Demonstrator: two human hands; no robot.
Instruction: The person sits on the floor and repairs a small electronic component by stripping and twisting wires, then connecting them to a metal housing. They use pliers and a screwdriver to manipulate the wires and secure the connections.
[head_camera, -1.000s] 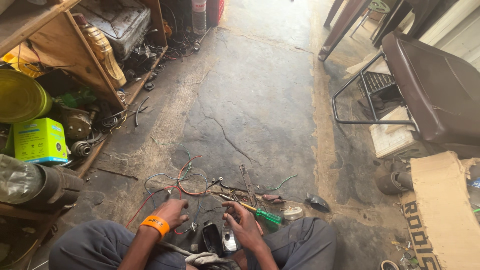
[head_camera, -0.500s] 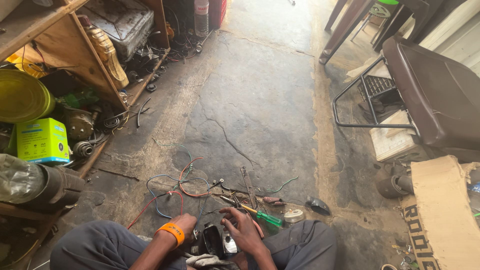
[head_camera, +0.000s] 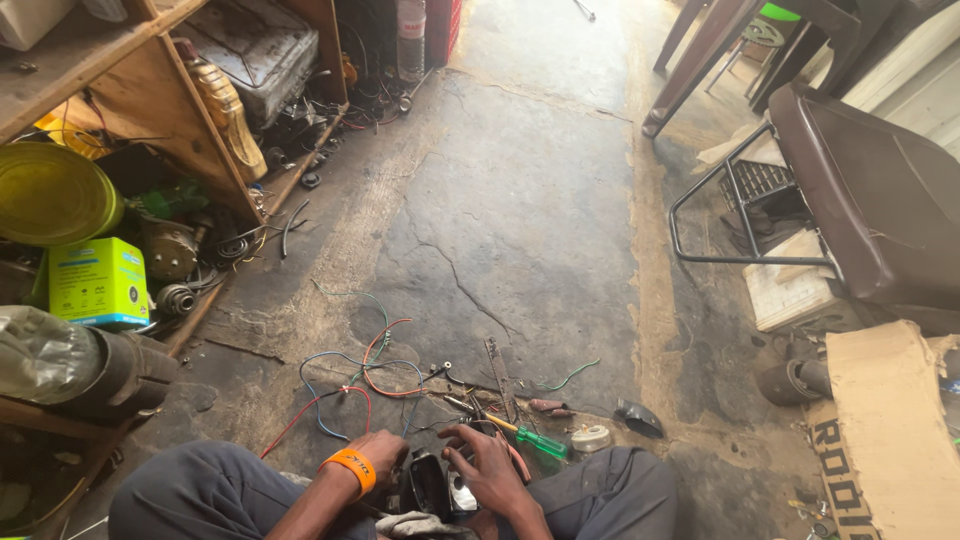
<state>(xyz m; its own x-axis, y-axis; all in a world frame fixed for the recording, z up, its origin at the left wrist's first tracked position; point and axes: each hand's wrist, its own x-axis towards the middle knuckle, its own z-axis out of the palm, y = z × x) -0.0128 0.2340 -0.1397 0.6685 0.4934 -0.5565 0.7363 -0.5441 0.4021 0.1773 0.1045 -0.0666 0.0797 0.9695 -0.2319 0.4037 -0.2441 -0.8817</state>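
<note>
I sit on a cracked concrete floor with a small black device (head_camera: 432, 484) between my knees. My left hand (head_camera: 380, 455), with an orange wristband, grips the device's left side. My right hand (head_camera: 487, 464) rests on its top right, fingers bent over it. A green-handled screwdriver (head_camera: 535, 440) lies just right of my right hand. Loose red, blue and green wires (head_camera: 365, 375) sprawl on the floor in front of my hands.
A wooden shelf (head_camera: 150, 110) with a green box (head_camera: 98, 283), a yellow lid and metal parts stands at left. A dark chair (head_camera: 860, 190) and a cardboard box (head_camera: 885, 430) are at right. A tape roll (head_camera: 592, 437) and small tools lie nearby.
My left hand has drawn back from the wires to the device's side. My right hand stays on the device.
</note>
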